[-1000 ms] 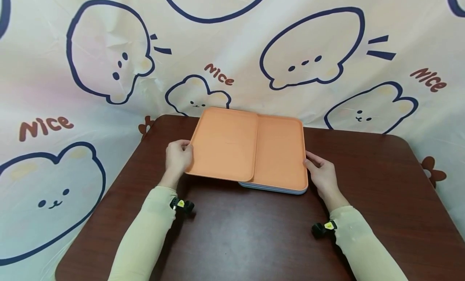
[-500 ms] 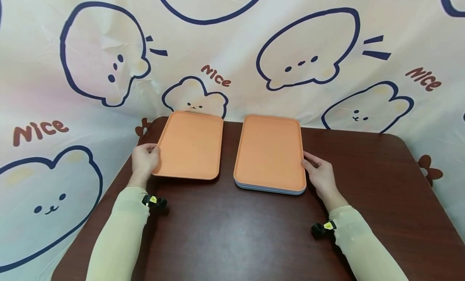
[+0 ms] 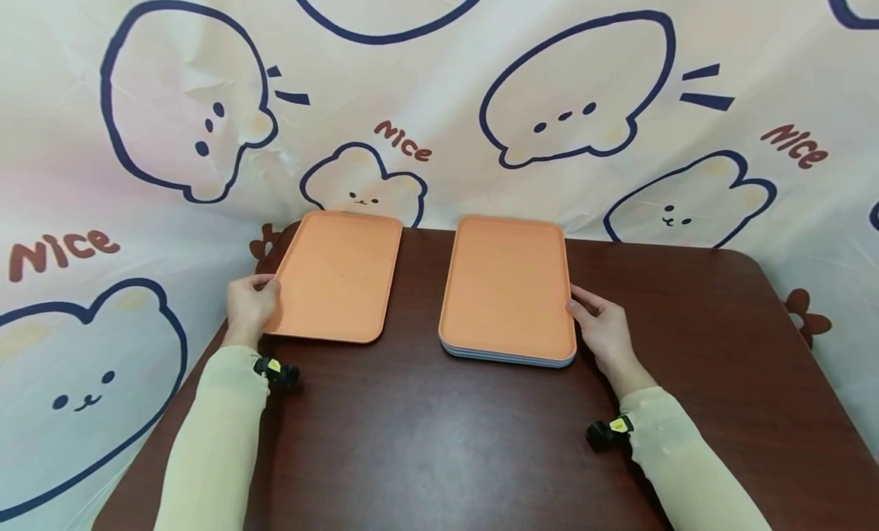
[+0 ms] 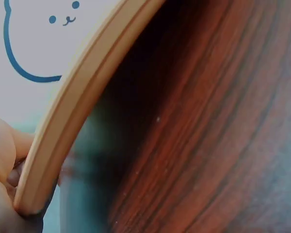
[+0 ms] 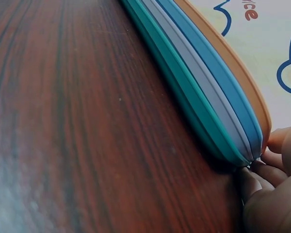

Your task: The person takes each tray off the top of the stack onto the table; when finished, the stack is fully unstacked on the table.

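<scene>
At the left of the table, my left hand (image 3: pixel 252 306) grips the left edge of a flat orange tray (image 3: pixel 336 275). In the left wrist view a dark gap shows between this tray's rim (image 4: pixel 80 97) and the tabletop, so its near side is off the surface. A stack of trays (image 3: pixel 508 287) lies at the middle back, orange on top. Seen from the right wrist, its edges run orange, blue, pale lavender and green (image 5: pixel 194 94) downward. My right hand (image 3: pixel 604 329) holds the stack by its right edge, thumb near the top rim, other fingers lower.
Everything stands on a dark brown wooden table (image 3: pixel 412 439). Behind it hangs a cream curtain (image 3: pixel 453 81) with bear drawings, close to the table's back edge. Bare wood separates the single tray from the stack.
My left hand has drawn the orange tray leftward off the stack, baring another orange tray there. The right hand has stayed at the stack's right edge.
</scene>
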### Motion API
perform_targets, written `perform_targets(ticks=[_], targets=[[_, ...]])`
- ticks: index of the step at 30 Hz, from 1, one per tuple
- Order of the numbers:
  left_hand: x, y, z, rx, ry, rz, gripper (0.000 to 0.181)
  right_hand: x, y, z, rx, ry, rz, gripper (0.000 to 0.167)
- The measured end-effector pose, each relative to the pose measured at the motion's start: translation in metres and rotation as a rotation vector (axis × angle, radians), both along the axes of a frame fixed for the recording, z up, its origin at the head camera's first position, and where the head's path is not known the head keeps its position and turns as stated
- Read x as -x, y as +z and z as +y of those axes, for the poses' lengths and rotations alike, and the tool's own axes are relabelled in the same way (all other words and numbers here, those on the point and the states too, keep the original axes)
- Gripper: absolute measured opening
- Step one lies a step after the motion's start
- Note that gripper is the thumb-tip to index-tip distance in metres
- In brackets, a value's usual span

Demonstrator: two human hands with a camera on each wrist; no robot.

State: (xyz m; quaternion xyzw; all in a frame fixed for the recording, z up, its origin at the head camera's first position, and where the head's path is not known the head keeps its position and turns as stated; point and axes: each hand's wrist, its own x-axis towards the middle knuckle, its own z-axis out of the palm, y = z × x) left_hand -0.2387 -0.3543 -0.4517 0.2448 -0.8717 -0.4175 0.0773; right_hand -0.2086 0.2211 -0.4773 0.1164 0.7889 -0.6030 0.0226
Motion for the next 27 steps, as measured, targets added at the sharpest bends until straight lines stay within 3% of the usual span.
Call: perform_targets(ticks=[7, 11, 13, 17, 19, 21, 27], targets=[[0.006, -0.011, -0.006, -0.041, 0.046, -0.052, 0.04, -0.001, -0.001, 0.0, -0.02, 0.009, 0.01, 0.048], [0.009, -0.013, -0.007, -0.017, 0.041, -0.066, 0.04, -0.001, -0.001, 0.001, -0.028, 0.012, 0.012, 0.048], [0.01, -0.011, -0.005, 0.019, 0.039, -0.039, 0.041, -0.001, -0.001, 0.0, -0.03, 0.009, 0.015, 0.048], [0.006, -0.004, 0.012, 0.067, 0.049, 0.115, 0.039, 0.0, 0.001, -0.002, -0.02, 0.007, 0.012, 0.047], [0.006, 0.001, 0.025, 0.069, 0.016, 0.187, 0.038, 0.001, 0.002, -0.002, -0.012, 0.006, 0.01, 0.047], [0.007, 0.006, 0.039, 0.045, -0.049, 0.219, 0.039, 0.001, 0.003, -0.002, -0.006, 0.0, 0.008, 0.047], [0.008, 0.016, 0.08, -0.082, -0.248, 0.191, 0.043, 0.001, 0.007, 0.001, -0.026, 0.006, -0.014, 0.047]])
